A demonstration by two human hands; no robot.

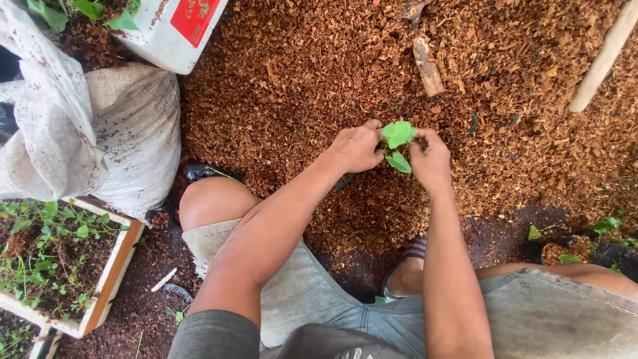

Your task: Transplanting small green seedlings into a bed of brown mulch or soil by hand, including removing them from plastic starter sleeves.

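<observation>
Head view: left hand (357,147) and right hand (430,159) both pinched closed on small green seedling (397,143), held just above brown coir heap (299,80). Risk: thin stem snaps or leaves tear if fingers squeeze or pull apart.

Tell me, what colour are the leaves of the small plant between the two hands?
The leaves are bright light green, seen best in the head view.

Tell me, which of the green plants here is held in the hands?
The small seedling between both hands; the tray seedlings at left sit untouched.
</observation>
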